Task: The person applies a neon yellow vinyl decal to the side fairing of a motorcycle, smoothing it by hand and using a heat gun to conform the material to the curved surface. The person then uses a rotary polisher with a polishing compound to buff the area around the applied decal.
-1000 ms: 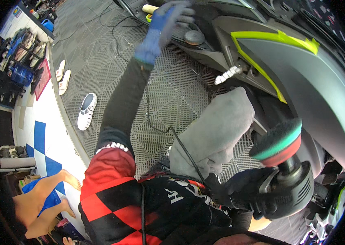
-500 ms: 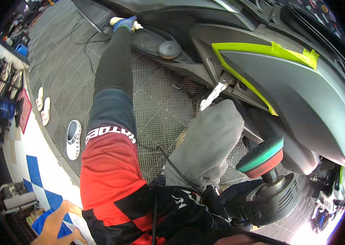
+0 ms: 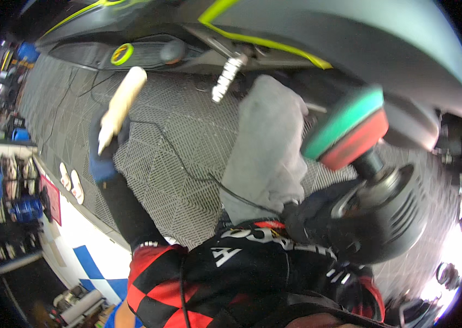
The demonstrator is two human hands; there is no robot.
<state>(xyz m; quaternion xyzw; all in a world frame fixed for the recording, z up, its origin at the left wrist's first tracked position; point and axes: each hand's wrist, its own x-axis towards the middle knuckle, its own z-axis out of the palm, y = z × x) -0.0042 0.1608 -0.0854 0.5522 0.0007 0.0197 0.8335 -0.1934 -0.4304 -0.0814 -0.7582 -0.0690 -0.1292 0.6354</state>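
Observation:
In my left hand (image 3: 112, 143), in a dark blue glove, is a cream-coloured squeeze bottle (image 3: 127, 93) with a pale narrow nozzle, held tilted over the floor mat. My fingers are closed around it. My right hand (image 3: 315, 210), also in a dark glove, grips a black power polisher (image 3: 389, 218). Its green foam pad (image 3: 345, 123) on a red backing faces up and left, smeared by motion. Close to the pad is the grey side panel (image 3: 362, 41) of a motor scooter, edged with yellow-green masking tape (image 3: 264, 42).
On the scooter's footboard (image 3: 143, 52) lie a roll of yellow-green tape (image 3: 122, 54) and a round dark grey pad (image 3: 173, 52). A black cord (image 3: 187, 174) crosses the gridded floor (image 3: 160, 191). My grey-covered knee (image 3: 266, 142) is beside the scooter. White slippers (image 3: 77, 187) lie at left.
My left hand has drawn back from the footboard toward me, bringing the bottle. The tape roll now shows there. The polisher has risen a little, and my view has shifted.

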